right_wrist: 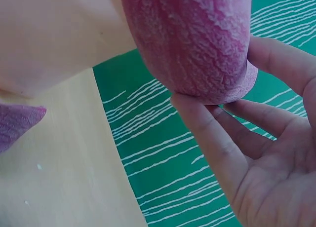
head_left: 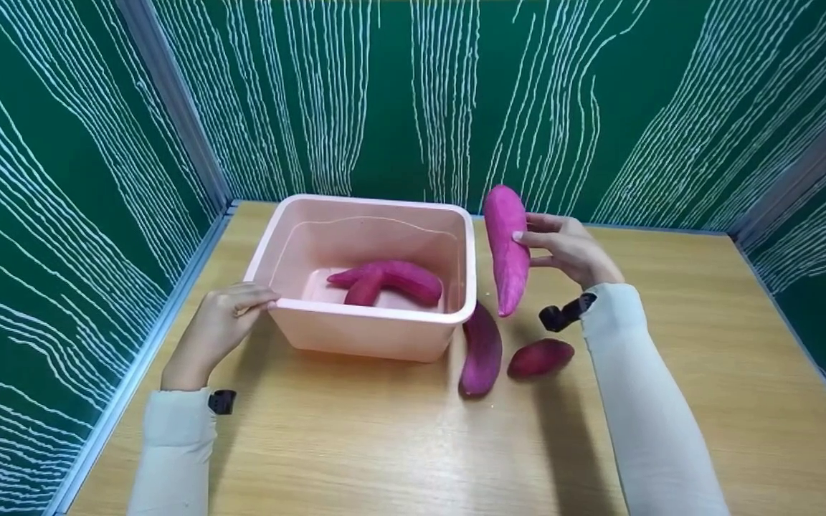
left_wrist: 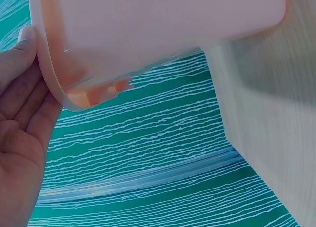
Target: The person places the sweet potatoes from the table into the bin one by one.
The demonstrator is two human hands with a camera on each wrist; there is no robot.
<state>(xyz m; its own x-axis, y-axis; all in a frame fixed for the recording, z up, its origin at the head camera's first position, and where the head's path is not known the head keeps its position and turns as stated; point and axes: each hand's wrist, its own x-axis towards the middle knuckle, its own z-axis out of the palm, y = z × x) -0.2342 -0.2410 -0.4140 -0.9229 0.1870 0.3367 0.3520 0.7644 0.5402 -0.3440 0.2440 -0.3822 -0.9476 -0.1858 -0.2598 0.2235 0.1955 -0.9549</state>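
Note:
My right hand [head_left: 567, 247] holds a long pink-purple sweet potato [head_left: 506, 247] upright in the air, just right of the pink plastic bin [head_left: 370, 337]. In the right wrist view, thumb and fingers grip the sweet potato [right_wrist: 192, 44] from its side. My left hand [head_left: 223, 322] pinches the bin's near left corner; the left wrist view shows thumb and fingers on the rim [left_wrist: 47, 64]. Inside the bin lie a long curved sweet potato [head_left: 409, 278] and a shorter one [head_left: 365, 288] crossing it.
On the wooden table [head_left: 384, 444], a curved dark sweet potato [head_left: 481, 355] lies against the bin's right side. A short reddish one [head_left: 542, 358] lies farther right, below the right wrist. Green walls [head_left: 391, 93] with white wavy lines enclose the table at the back and sides.

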